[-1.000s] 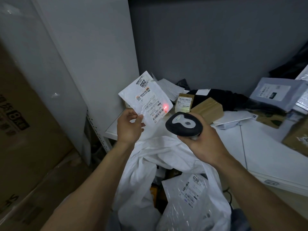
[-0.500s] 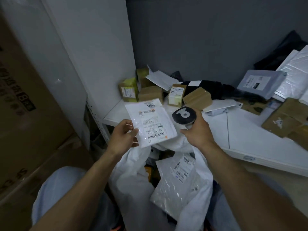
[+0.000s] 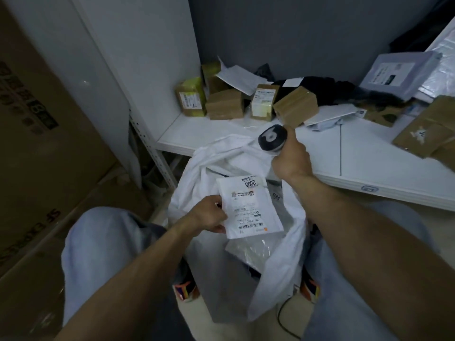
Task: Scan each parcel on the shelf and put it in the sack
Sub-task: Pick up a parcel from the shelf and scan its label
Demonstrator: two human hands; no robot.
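Here the left hand (image 3: 209, 214) pinches the left edge of a flat white parcel (image 3: 251, 207) and holds it label-up over the open mouth of the white sack (image 3: 194, 178). The label carries a barcode at the edge nearest the person and the number 2005 at the far edge. Just below the held parcel, inside the sack, lies a clear plastic-wrapped parcel (image 3: 248, 251).

The right hand (image 3: 291, 158), beyond the left hand and to its right, is closed round the handle of a dark scanner (image 3: 272, 138). The scanner's rounded head sits above the sack's far rim, at the front edge of the white shelf (image 3: 369, 156). Sack cloth bunches up against this hand; whether the fingers also catch it cannot be told.

Beyond the right hand, small boxes stand in a loose row on the shelf:
- a yellow-taped box (image 3: 190, 99), farthest left
- a plain brown box (image 3: 224, 107) next to it
- a labelled box (image 3: 264, 102)
- a tilted brown box (image 3: 295, 109), nearest the scanner

Farther to the right of that hand lie a brown paper parcel (image 3: 428, 126) and, behind it, a grey mailer (image 3: 398, 73). Large cardboard cartons (image 3: 37, 143) stand well to the left of the left hand.
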